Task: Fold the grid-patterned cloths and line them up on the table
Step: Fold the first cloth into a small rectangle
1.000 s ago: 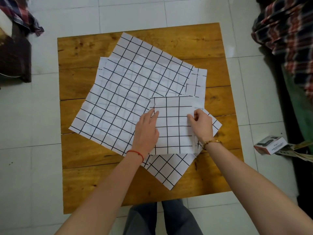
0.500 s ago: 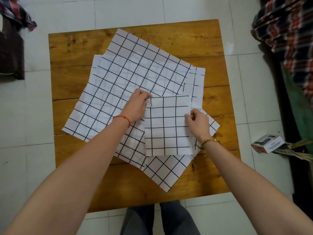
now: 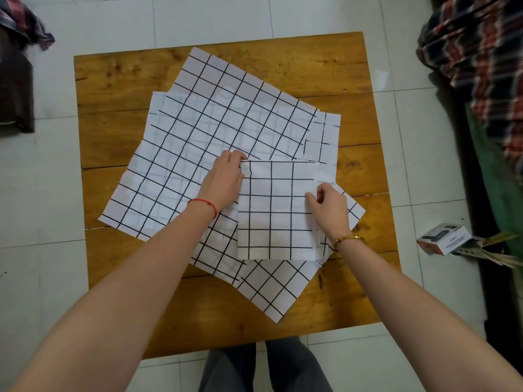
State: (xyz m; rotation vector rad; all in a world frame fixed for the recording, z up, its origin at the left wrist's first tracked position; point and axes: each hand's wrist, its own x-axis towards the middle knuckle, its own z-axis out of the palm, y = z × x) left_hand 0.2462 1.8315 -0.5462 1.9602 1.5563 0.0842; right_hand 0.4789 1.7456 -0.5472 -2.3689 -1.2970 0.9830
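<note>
Table (image 3: 119,278): wooden, square, carries every cloth.

Open cloth (image 3: 215,120): largest sheet, spread flat and skewed, covering the table's middle and left. At least 1 more open cloth (image 3: 271,292) lies under it, corner showing toward the near edge; further layers peek out at the far right.

Folded cloth (image 3: 276,207): small rectangle, long axis running near to far, lying on top of the open sheets, right of the table's centre. It sits between the 2 hands, so both are equally close; any lift or shift to line it up looks likely to start from these 2 side edges.

Left hand (image 3: 223,182): fingers curled at the folded cloth's far-left corner, pinching it.

Right hand (image 3: 328,207): fingers and thumb pinching the folded cloth's right edge about midway along.

Change from 1 second ago: the left hand lay flat beside the left edge lower down; it has moved to the far corner and closed on it. The right hand holds as before.
</note>
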